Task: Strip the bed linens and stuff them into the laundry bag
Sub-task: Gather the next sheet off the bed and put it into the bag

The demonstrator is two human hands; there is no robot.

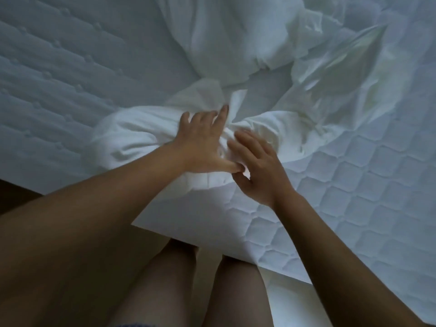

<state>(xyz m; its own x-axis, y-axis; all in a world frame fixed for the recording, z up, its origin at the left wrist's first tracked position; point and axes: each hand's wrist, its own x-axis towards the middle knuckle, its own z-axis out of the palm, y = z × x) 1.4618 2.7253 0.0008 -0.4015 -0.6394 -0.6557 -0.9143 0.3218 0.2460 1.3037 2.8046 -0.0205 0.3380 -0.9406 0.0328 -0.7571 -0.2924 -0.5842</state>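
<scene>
Lying bunched near the close corner of the mattress [354, 185], the white sheet [132, 138] looks soft, light and limp. I judge it will crush down easily but trail loose ends unless scooped from under its thick middle. The left hand [200, 142] rests spread and flat on the bundle. The right hand [259, 171], just beside it, is loosely bent and seemingly holds nothing, though the light is dim.
</scene>
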